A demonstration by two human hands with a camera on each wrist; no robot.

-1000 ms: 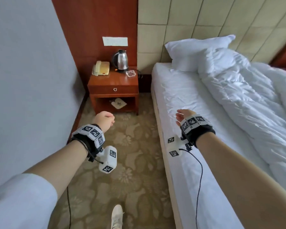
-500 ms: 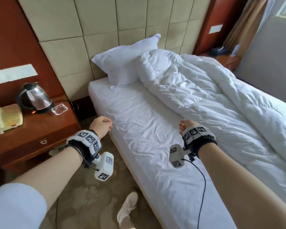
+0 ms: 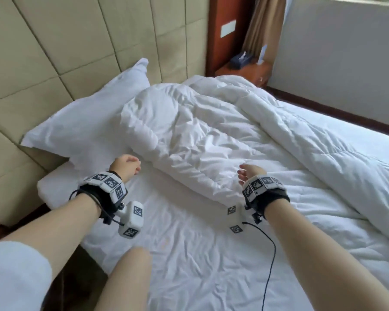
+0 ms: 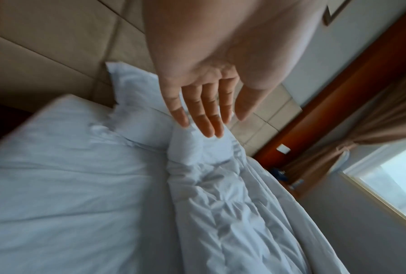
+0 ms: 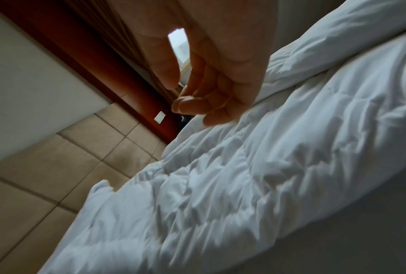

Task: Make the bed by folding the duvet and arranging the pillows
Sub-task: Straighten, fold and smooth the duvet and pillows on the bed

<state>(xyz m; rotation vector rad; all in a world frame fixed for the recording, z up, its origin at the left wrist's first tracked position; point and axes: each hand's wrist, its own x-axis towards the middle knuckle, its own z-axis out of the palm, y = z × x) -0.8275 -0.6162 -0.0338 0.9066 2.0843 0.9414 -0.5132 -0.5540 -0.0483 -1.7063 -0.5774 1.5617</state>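
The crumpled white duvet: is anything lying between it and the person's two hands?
Nothing visible. Only bare white sheet separates the left hand and right hand from the crumpled white duvet.

left hand (image 3: pixel 125 166) flat, right hand (image 3: pixel 250 173) loosely curled

right hand (image 5: pixel 211 77): fingers loosely curled, empty | above rumpled duvet (image 5: pixel 255 176) | padded headboard (image 5: pixel 56 176) behind

One bed (image 3: pixel 189 254) carries one pillow (image 3: pixel 88 129) and one crumpled duvet (image 3: pixel 222 140). Two hands show, left (image 3: pixel 125 167) and right (image 3: pixel 250 175), each with one marker wristband. One nightstand (image 3: pixel 245 71) bears one tissue box (image 3: pixel 241 61).
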